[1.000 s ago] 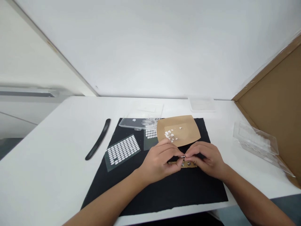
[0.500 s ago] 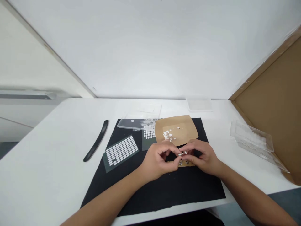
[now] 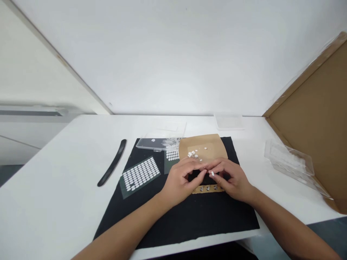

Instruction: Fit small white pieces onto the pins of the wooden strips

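My right hand (image 3: pixel 231 178) is closed in a pinch, with a small white oval piece (image 3: pixel 212 173) showing at its thumb and forefinger. Close beside it, my left hand (image 3: pixel 180 178) brings thumb and forefinger together; what is between them is hidden. The fingertips of both hands meet or nearly meet. Just below them lies a tan strip (image 3: pixel 202 190) bearing several small shiny metal pieces. Behind the hands, small white pieces (image 3: pixel 193 154) lie scattered on a tan tray (image 3: pixel 211 142), partly covered by my fingers.
A black mat (image 3: pixel 200 220) covers the white table's middle. On it lie a sheet of white ovals (image 3: pixel 141 175) and a clear case (image 3: pixel 149 142) with white slivers. A black curved file (image 3: pixel 112 162) lies left, clear boxes (image 3: pixel 292 159) right, beside a cardboard panel (image 3: pixel 311 119).
The shiny metal piece seen between my fingertips is no longer visible there. My left fingers have shifted slightly up and left, exposing more of the tan strip.
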### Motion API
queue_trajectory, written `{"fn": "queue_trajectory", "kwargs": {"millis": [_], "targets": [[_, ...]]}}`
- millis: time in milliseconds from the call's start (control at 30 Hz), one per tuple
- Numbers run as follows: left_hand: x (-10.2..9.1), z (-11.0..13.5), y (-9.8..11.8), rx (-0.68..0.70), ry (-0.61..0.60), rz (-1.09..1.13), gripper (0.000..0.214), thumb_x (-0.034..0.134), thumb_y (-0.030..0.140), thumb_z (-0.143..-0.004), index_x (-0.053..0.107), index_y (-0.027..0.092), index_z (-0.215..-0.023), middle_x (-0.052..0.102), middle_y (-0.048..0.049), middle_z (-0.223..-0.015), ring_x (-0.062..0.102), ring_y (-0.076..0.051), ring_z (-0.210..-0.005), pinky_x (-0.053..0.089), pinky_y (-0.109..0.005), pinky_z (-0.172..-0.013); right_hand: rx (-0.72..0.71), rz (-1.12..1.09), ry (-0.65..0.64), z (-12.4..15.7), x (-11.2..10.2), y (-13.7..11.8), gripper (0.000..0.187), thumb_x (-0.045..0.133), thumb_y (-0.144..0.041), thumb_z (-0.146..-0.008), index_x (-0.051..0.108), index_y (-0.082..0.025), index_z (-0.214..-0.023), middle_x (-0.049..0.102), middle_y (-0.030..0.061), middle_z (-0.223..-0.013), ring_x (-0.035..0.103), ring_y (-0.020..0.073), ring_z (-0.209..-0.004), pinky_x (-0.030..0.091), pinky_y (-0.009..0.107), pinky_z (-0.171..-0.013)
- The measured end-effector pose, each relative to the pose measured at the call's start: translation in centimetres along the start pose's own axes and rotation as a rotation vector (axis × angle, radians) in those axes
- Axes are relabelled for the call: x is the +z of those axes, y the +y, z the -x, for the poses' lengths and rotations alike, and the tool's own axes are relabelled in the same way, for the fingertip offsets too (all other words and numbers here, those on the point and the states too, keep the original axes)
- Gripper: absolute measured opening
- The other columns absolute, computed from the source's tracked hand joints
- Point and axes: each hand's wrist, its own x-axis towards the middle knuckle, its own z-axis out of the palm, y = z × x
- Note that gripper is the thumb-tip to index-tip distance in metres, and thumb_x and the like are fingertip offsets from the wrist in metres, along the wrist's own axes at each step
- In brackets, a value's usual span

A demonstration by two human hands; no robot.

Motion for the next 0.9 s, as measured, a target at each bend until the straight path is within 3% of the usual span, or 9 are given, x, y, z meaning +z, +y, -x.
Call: {"fn": "queue_trajectory", "kwargs": {"millis": [100,267,400,700,900], "targets": [[-0.22,-0.12,0.2,0.129,0.042,-0.062,0.017,0.073,0.014,-0.093,0.079,0.019,-0.109,0.075,-0.0075,-0.091,0.072,-0.018,-0.084,0.06,-0.031,-0.075,0.039,0.026,-0.047,0.18,0.05,-0.19,0.006,0.065,-0.025,-0.104,0.071,-0.024,-0.103,0.077,0.0046,-0.102,0.072,0.0167,-0.089,0.057,0.029,-0.075],[-0.45,-0.16,0.57,0.245,-0.016,-0.097,0.023,0.072,0.01,-0.092,0.076,0.02,-0.112,0.073,-0.0077,-0.095,0.072,-0.018,-0.084,0.062,-0.03,-0.074,0.053,0.082,-0.078,0.34,0.02,-0.11,0.006,0.063,-0.026,-0.104,0.068,-0.024,-0.101,0.074,0.0042,-0.098,0.069,0.0156,-0.082,0.054,0.027,-0.071],[-0.52,-0.23,0.43,0.257,-0.046,-0.087,0.021,0.071,0.008,-0.093,0.075,0.02,-0.11,0.074,-0.0087,-0.098,0.074,-0.018,-0.088,0.064,-0.03,-0.076,0.05,0.101,-0.124,0.34,-0.11,0.03,0.006,0.062,-0.026,-0.105,0.066,-0.024,-0.102,0.073,0.0037,-0.097,0.069,0.0167,-0.086,0.054,0.029,-0.078],[-0.78,-0.25,0.17,0.256,-0.077,-0.036,0.021,0.072,0.007,-0.092,0.075,0.02,-0.108,0.076,-0.0089,-0.099,0.075,-0.017,-0.087,0.064,-0.028,-0.073,0.066,0.144,-0.164,0.24,-0.32,-0.26,0.009,0.059,-0.027,-0.107,0.067,-0.023,-0.103,0.072,0.0019,-0.092,0.069,0.0152,-0.082,0.052,0.026,-0.075],[-0.67,-0.67,0.34,0.287,-0.04,-0.068,0.02,0.076,0.005,-0.086,0.075,0.02,-0.1,0.078,-0.0069,-0.093,0.074,-0.019,-0.084,0.063,-0.034,-0.076,0.211,0.112,-0.195,0.35,-0.27,-0.68,0.013,0.061,-0.031,-0.106,0.067,-0.022,-0.099,0.073,-0.0008,-0.08,0.069,0.0135,-0.07,0.051,0.024,-0.066]]}}
